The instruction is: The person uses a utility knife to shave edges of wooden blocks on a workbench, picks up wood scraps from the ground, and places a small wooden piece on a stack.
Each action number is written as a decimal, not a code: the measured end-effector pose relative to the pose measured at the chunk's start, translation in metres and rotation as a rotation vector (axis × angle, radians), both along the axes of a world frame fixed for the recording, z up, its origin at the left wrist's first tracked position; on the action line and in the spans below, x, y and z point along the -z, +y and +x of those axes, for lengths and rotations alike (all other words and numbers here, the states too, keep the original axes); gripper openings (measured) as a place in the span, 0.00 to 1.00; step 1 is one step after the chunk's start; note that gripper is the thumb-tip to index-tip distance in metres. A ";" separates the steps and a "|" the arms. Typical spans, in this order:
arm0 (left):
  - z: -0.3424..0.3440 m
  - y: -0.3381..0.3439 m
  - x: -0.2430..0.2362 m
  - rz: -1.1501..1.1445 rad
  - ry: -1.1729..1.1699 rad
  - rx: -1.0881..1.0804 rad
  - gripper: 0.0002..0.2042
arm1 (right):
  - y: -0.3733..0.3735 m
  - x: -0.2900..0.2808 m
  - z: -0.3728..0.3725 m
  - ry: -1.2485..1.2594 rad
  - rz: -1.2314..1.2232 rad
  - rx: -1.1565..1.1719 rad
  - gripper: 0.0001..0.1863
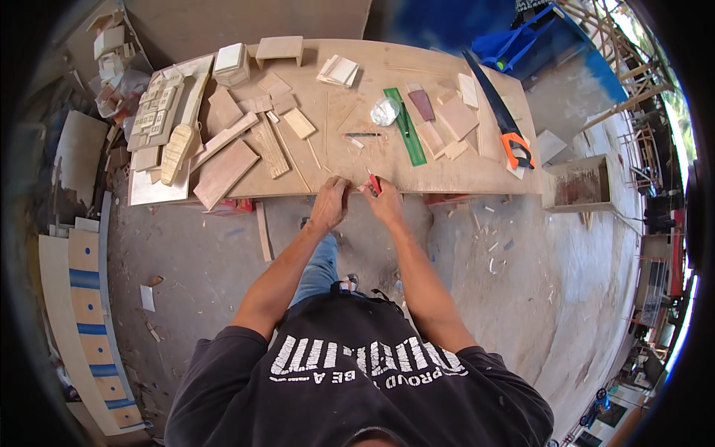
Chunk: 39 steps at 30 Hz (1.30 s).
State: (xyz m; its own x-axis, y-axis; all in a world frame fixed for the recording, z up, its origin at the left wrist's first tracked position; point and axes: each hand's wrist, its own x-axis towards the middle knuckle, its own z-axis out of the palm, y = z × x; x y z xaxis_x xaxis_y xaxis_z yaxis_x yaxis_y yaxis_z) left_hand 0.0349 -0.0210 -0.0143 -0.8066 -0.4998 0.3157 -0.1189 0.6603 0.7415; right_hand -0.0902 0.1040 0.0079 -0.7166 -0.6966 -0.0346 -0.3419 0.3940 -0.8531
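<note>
At the near edge of the wooden workbench [462, 177], my two hands are close together. My right hand [385, 204] is closed around a red-handled knife [375, 184], its thin tip pointing away from me over the board. My left hand [330, 203] is closed beside it, fingertips pinched on something too small to make out. Beyond the hands lie a dark pencil [362, 135] and a green ruler [410, 140]. A crumpled silvery-white round thing [384, 112] sits against the ruler's left edge.
Wooden pieces [227, 173] crowd the bench's left side, near a model building [158, 112]. A handsaw with an orange handle [515, 149] lies at the right, beside more wood blocks [456, 118]. An open box [577, 184] stands off the bench's right end. Scraps litter the concrete floor [514, 283].
</note>
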 end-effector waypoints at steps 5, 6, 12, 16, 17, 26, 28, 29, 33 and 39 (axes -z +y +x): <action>0.003 0.012 -0.022 0.268 -0.037 -0.068 0.07 | 0.000 -0.011 0.019 0.156 0.017 0.056 0.09; 0.004 0.015 -0.025 0.256 -0.045 -0.105 0.06 | 0.001 -0.015 0.023 0.158 0.011 0.052 0.09; 0.004 0.032 -0.041 0.195 -0.052 -0.140 0.06 | 0.018 -0.026 0.030 0.302 -0.110 0.049 0.07; 0.011 0.038 -0.054 0.320 0.033 -0.019 0.07 | 0.038 -0.044 0.014 0.024 -0.186 -0.010 0.08; 0.011 0.038 -0.057 0.318 0.035 -0.006 0.07 | 0.047 -0.056 0.010 -0.181 -0.151 -0.087 0.09; 0.033 0.064 -0.112 0.915 -0.080 0.152 0.06 | 0.085 -0.110 0.030 -0.790 -0.354 -0.080 0.09; 0.038 0.065 -0.110 0.981 -0.090 0.163 0.05 | 0.087 -0.106 0.032 -0.817 -0.367 -0.092 0.09; 0.040 0.066 -0.111 0.987 -0.092 0.157 0.05 | 0.088 -0.105 0.034 -0.848 -0.380 -0.097 0.09; 0.041 0.055 -0.100 1.007 -0.089 0.171 0.05 | 0.078 -0.103 0.029 -0.867 -0.324 -0.090 0.10; 0.016 0.009 -0.031 0.407 -0.083 -0.005 0.06 | 0.046 -0.040 0.013 -0.440 -0.073 0.040 0.26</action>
State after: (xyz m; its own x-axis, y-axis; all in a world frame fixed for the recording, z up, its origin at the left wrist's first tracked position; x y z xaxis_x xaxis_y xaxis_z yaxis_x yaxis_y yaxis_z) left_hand 0.0506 -0.0122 0.0168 -0.8180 -0.5747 0.0251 -0.1922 0.3141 0.9297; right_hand -0.0772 0.1501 0.0481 -0.6712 -0.6804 -0.2941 0.0741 0.3332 -0.9400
